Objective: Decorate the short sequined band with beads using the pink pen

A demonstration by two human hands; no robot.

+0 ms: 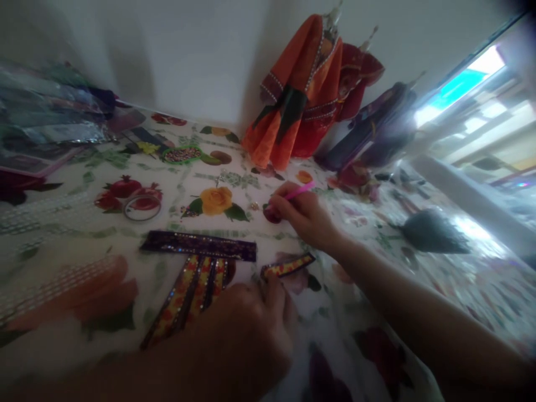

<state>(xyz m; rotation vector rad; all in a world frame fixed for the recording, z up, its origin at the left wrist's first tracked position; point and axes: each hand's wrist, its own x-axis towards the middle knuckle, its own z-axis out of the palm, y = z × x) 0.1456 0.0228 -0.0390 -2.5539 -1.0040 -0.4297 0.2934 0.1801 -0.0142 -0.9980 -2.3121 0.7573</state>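
My right hand [307, 219] is closed around a thin pink stick [299, 190], perhaps a pen-like tool. Its tip end is hidden by my fingers, near a dark red spot on the flowered cloth. My left hand [251, 329] has its fingertips on one end of a short yellow-and-red patterned strip [293, 266] with dark edges. Beside that hand lie several longer yellow-and-red strips [196, 282] edged with shiny dots, partly covered by my hand. Across their upper ends lies a dark purple strip [201, 245] with sparkling dots.
The table has a white flowered cloth [167, 301]. A green-rimmed dish of tiny beads [182, 154] and a clear ring-shaped object [142, 207] lie farther back. Small orange and red garments [307, 95] stand by the wall. Plastic-wrapped packets [50, 111] lie left, a dark brush-like bundle [435, 230] right.
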